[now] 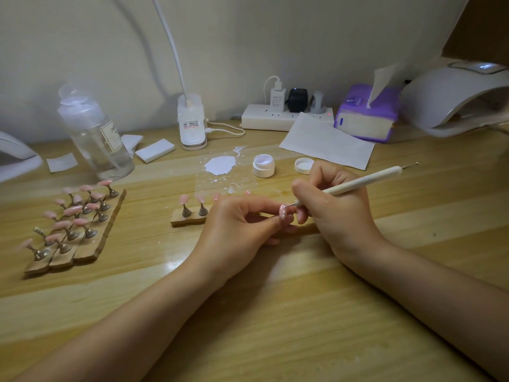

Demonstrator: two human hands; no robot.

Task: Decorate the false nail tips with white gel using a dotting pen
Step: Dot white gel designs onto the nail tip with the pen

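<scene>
Mid-dotting. My left hand (242,219) pinches the stem of one pink nail tip (283,213) between thumb and forefinger, other fingers curled under, hand resting on the table (275,312). My right hand (333,208) grips the dotting pen (358,183) like a pencil, fingers wrapped low near the working end. The metal point touches or sits just off the top of the tip; can't tell which. A few white dots already run down that tip.

How I'd do this well:
- Keep both hands planted on the table, knuckles close together, so tremor cancels.
- Come down near-vertical on the tip, touch and lift. No dragging, or the dot smears.
- Keep spacing consistent with the dots already there.
- Ball probably needs reloading every dot or two. Reload from the white gel smear (220,165) on the clear sheet beyond my hands, not straight from the open gel jar (264,166); likely easier to control the amount. Its lid (303,165) lies just beside it.

Remaining work: short wooden stand (187,219) next to my left hand holds at least two plain pink tips; more behind my hand, partly hidden. Three more stands (82,232) at far left, pink tips, look undotted but too blurred to be sure. So judging this early in the job.

Risk: wet dots, so no finger contact with the face when the tip goes back on the stand.
</scene>
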